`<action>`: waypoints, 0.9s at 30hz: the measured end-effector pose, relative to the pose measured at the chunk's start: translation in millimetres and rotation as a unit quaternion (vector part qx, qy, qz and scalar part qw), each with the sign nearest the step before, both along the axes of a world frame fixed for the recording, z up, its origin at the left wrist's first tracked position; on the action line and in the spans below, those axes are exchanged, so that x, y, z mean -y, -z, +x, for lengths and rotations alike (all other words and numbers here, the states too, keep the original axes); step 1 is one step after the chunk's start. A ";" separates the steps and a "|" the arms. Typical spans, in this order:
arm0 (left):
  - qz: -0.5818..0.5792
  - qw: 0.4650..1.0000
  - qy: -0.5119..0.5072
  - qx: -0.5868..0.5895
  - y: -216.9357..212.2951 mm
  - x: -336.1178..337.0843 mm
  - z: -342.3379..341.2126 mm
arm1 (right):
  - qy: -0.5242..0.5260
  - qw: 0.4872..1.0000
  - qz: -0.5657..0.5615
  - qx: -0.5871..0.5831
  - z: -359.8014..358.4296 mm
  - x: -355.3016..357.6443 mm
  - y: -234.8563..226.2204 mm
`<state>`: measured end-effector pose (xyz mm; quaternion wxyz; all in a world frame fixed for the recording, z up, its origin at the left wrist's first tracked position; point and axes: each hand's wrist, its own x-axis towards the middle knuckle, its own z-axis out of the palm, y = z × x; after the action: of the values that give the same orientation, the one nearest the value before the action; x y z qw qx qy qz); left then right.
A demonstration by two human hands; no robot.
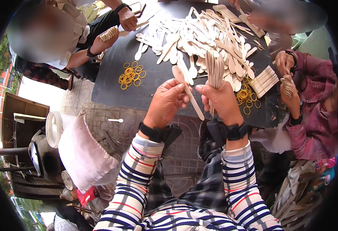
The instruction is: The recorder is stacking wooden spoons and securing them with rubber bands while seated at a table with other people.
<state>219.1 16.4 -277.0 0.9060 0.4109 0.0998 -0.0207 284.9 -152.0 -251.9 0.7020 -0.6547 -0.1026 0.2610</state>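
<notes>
Between the thumb and fingers of my left hand (166, 101) is a single wooden spoon (194, 101), tilted with its bowl end up and its handle pointing down to the right. My right hand (226, 101) is closed around an upright stack of wooden spoons (214, 69), packed flat against each other. The two hands are close together over the near edge of the black table (111, 86). Just beyond them spreads a large loose pile of wooden spoons (176, 34).
Yellow rubber bands (130, 75) lie in a heap at the left, with more rubber bands (246, 96) at the right beside a flat row of wooden sticks (264, 81). Co-workers' hands (290, 96) hold bundles on both sides. A white sack (84, 154) stands at the lower left.
</notes>
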 end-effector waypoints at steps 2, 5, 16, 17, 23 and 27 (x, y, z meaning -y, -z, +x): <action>0.006 1.000 -0.001 0.005 2.5 -4.0 -0.1 | -0.015 1.000 -0.006 -0.008 -2.4 -8.0 1.8; 0.070 0.997 -0.007 0.016 1.4 -8.3 -2.2 | -0.064 0.998 -0.011 -0.023 -7.5 -20.0 0.8; 0.064 0.998 0.022 0.003 -6.6 -33.8 -25.4 | -0.094 0.995 0.021 -0.025 -26.8 -44.5 -0.8; 0.065 0.998 0.026 0.005 -7.3 -34.0 -25.6 | -0.089 0.989 0.101 -0.055 -29.4 -47.0 -1.5; 0.064 0.998 -0.016 -0.013 -25.2 -27.2 -33.2 | -0.068 0.991 0.112 -0.019 -36.8 -52.0 11.3; 0.077 0.996 0.025 0.034 -9.9 -38.7 -37.4 | -0.116 0.990 0.073 -0.018 -42.1 -53.1 0.4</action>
<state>181.7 55.1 -267.1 0.8736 0.4824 0.0599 -0.0218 242.7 -98.9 -252.3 0.7146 -0.5808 -0.1835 0.3440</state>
